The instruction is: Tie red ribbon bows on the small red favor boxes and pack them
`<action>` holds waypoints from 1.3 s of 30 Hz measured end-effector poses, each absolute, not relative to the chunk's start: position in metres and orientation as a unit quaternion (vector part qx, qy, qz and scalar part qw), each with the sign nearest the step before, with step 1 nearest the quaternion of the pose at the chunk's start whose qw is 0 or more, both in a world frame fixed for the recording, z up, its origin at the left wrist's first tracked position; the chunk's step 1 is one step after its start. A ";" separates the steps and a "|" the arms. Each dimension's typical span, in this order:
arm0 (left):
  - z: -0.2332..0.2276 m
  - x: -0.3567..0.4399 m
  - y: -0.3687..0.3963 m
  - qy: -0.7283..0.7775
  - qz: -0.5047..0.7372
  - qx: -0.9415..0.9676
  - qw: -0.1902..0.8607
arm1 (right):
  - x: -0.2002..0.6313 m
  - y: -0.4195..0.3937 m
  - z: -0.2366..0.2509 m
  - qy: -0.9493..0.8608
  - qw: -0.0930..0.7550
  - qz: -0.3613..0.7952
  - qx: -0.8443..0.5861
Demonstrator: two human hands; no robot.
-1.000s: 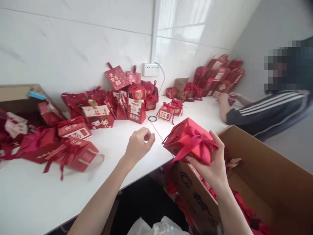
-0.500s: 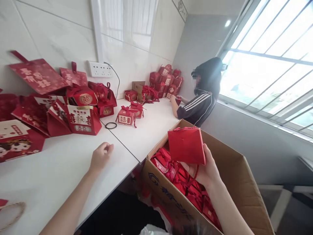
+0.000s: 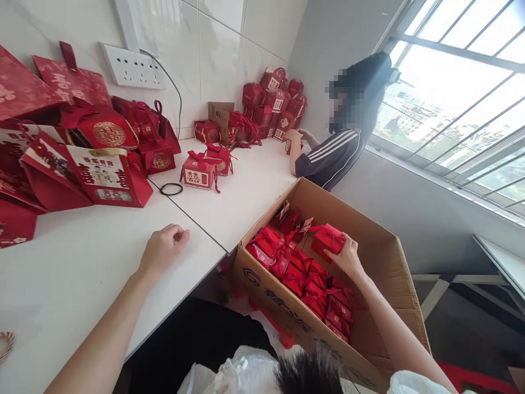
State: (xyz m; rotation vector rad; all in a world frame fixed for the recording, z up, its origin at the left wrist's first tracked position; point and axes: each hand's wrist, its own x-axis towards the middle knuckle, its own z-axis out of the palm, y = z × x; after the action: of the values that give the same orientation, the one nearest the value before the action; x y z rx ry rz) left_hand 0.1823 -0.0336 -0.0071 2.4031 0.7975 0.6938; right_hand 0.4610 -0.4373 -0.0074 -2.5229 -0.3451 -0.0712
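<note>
Small red gift box (image 3: 328,239) with a ribbon bow, held low inside the open cardboard carton (image 3: 394,273), just above the packed red boxes (image 3: 311,284) that fill the carton's floor. Right hand (image 3: 348,256) clamped on it from the near side, fingers wrapped round its lower edge, forearm reaching down over the carton's near wall. Rows of similar ribboned boxes tight together beneath and to the left of the held one, a few paper tags sticking up among them at the far end. Carton standing off the edge of the white tabletop (image 3: 82,273), its left wall touching the tabletop's corner, blue print on its outer side.

Left hand (image 3: 162,249) resting on the tabletop, well apart from the carton, fingers curled loosely together, thumb against the forefinger; whether anything lies inside that grip cannot be told. Beyond it, a black hair tie (image 3: 171,189) lying flat, and just past that two small red boxes with bows (image 3: 203,171). Larger red gift bags (image 3: 98,178) heaped along the wall on the left, under a white socket strip (image 3: 131,68). At the far corner, a further stack of red boxes (image 3: 274,104), with another person's hand (image 3: 293,135) and striped sleeve (image 3: 334,156) beside it. Window (image 3: 463,98) on the right.
</note>
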 end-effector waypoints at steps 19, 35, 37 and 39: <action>-0.012 0.183 -0.035 0.263 0.240 0.904 0.235 | 0.476 -0.298 -0.120 -0.201 0.434 0.071 -0.875; -0.016 0.180 -0.043 0.269 0.227 0.911 0.218 | 0.466 -0.241 -0.027 -0.358 0.452 -0.093 -0.812; -0.017 0.180 -0.046 0.274 0.217 0.911 0.219 | 0.436 -0.208 -0.002 -0.501 0.450 -0.140 -0.726; -0.019 0.181 -0.049 0.278 0.200 0.914 0.220 | 0.392 -0.171 0.022 -0.622 0.455 -0.140 -0.622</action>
State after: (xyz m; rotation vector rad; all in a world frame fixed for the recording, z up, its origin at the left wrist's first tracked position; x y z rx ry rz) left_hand 0.1807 -0.0487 -0.0193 2.5268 0.7690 0.5525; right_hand 0.3920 -0.1707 0.0216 -1.5336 -1.5345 -0.3459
